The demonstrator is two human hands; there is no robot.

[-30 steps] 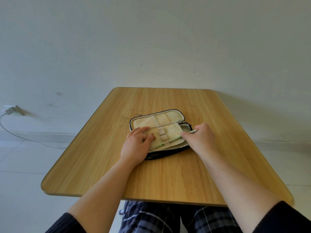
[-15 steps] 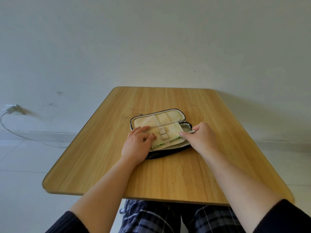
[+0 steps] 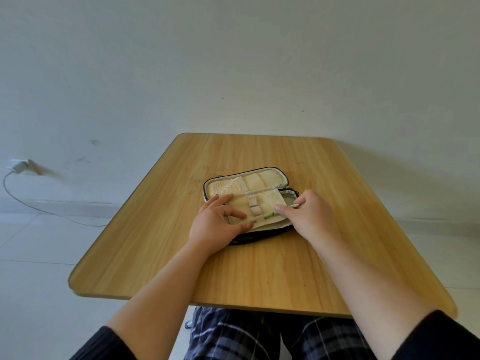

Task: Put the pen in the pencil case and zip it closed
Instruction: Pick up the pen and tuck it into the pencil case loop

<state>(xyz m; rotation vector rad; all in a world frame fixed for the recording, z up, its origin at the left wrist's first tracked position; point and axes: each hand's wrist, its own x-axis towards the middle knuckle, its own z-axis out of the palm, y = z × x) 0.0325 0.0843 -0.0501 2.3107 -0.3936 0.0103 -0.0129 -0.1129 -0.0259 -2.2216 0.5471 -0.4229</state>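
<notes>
A dark pencil case [image 3: 270, 178] with a cream lining lies open in the middle of the wooden table [image 3: 259, 268]. A green and white pen [image 3: 268, 215] lies across its inner flap, partly under an elastic loop. My right hand [image 3: 309, 216] pinches the pen's right end between thumb and fingers. My left hand [image 3: 215, 222] rests flat on the left part of the flap, fingers spread, pressing it down. The pen's left end shows near my left fingertips.
The table stands against a plain pale wall. At the left, a wall socket [image 3: 19, 166] with a cable [image 3: 39, 209] running along the tiled floor. My legs in checked trousers [image 3: 233, 336] sit under the table's near edge.
The pen has slid a little further left under the loop. My left fingers have spread flatter on the flap. Both hands stay at the case.
</notes>
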